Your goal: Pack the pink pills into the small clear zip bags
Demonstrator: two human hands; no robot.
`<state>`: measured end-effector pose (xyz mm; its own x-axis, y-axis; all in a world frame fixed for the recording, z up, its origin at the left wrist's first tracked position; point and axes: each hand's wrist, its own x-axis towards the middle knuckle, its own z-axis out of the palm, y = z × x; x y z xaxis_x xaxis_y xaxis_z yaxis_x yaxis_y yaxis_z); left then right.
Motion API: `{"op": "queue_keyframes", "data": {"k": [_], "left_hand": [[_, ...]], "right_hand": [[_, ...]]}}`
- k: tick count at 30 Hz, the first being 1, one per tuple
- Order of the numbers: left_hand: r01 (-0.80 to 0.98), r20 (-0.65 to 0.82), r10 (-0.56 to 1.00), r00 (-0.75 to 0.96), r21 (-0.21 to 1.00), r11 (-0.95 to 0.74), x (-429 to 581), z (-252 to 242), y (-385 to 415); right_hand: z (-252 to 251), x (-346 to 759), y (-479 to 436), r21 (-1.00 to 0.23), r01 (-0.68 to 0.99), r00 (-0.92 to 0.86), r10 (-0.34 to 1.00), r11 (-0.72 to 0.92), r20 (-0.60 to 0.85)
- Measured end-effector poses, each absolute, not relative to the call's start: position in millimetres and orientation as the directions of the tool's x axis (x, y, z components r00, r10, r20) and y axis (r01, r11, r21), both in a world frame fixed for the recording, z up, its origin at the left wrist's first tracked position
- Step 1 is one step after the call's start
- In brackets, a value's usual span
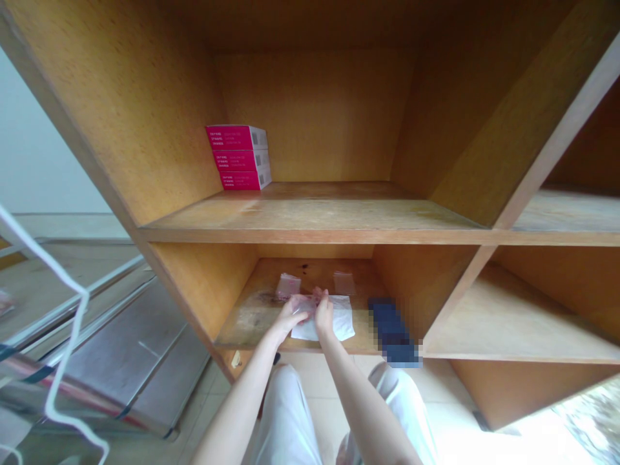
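Bare forearms [361,395], nearest the cam., reach fwd over pale, lt.-coloured trousers [292,416] w/ knees apart, tiled floor [327,413] showing btwn. Both hands meet at the lower compartment of a yellowish-brown wooden shelf unit [329,210]. Left hand [289,318] is curled, thumb & fingers pinching a thin, clear plastic bag [304,303], which sits btwn the two hands, above a white, flat, roughly rectangular sheet [343,320]. Right hand [324,315] is just beside it, fingers drawn in twd the bag's R side; can't tell if they grip it. Sheet lies on the lower board nr its front edge, partly hidden under hands; material unclear. Behind the left hand, a small clear plastic packet w/ a pinkish tint [289,285] lies flat on the board; a 2nd small clear packet [343,283] lies farther R, behind the sheet. R of the sheet, apart from it, a dk. blue oblong item [393,330] is blurred into blocks, so ID unclear, & reaches past the board's front edge. Upper compartment: three magenta-&-white cardboard boxes [237,158] stacked flush at the back L; print too small to read. Far L, outside the unit: a bent white tube or cord [83,294] in front of grey, flat metallic-looking panels [140,352].
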<state>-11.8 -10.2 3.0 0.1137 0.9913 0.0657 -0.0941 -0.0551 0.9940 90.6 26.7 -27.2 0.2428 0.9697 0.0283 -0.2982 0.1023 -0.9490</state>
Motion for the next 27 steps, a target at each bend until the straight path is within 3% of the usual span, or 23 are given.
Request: {"op": "queue_keyframes", "data": {"k": [12,27], "left_hand": [[-0.053,0.061,0.996,0.071,0.997,-0.058,-11,9,-7],[-0.095,0.164,0.986,0.034,0.983,-0.160,-7,10,-1]], "right_hand": [[-32,91,29,-0.934,-0.348,0.221,0.975,0.085,0.006],[-32,93,29,-0.940,-0.315,0.259,0.965,0.128,0.044]]}}
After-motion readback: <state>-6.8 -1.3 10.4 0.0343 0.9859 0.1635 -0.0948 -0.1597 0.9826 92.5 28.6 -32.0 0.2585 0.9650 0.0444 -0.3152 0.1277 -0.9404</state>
